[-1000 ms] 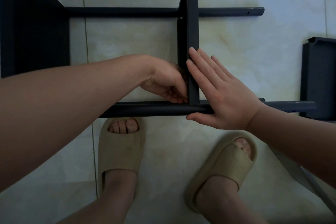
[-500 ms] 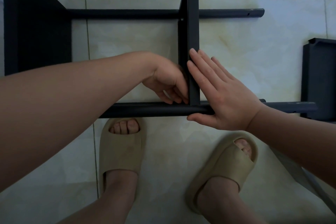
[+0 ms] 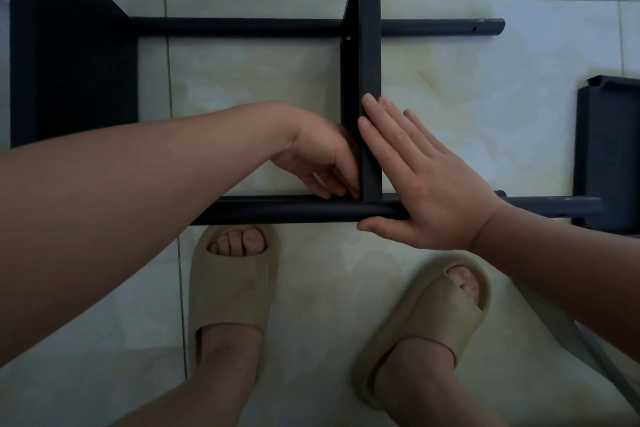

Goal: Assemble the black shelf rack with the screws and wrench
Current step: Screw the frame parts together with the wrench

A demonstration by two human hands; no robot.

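The rack [image 3: 72, 55] lies on its side on the floor [image 3: 467, 97], filling the upper half of the frame. Three of its tubes run left to right: one along the top edge, one just below it, and the near tube [image 3: 294, 211] across the middle of the frame. A wide dark panel closes the rack at upper left. A narrow cross panel [image 3: 370, 55] stands edge-on at centre, running from the top tube down to the near tube.

The left hand [image 3: 322, 163] comes in from the left and sits in the inner corner where the cross panel meets the near tube. Its fingers are curled down with the tips at the joint; whether they pinch anything there cannot be told.

The right hand [image 3: 426, 184] comes in from the right, fingers straight and together. They lie flat against the right face of the cross panel. The palm covers the near tube and the thumb lies just below it.

A loose panel [image 3: 609, 156] lies at the right edge, beside the near tube's end. Two feet in beige slippers [image 3: 232, 291] stand on the floor in the lower half, just below the near tube.
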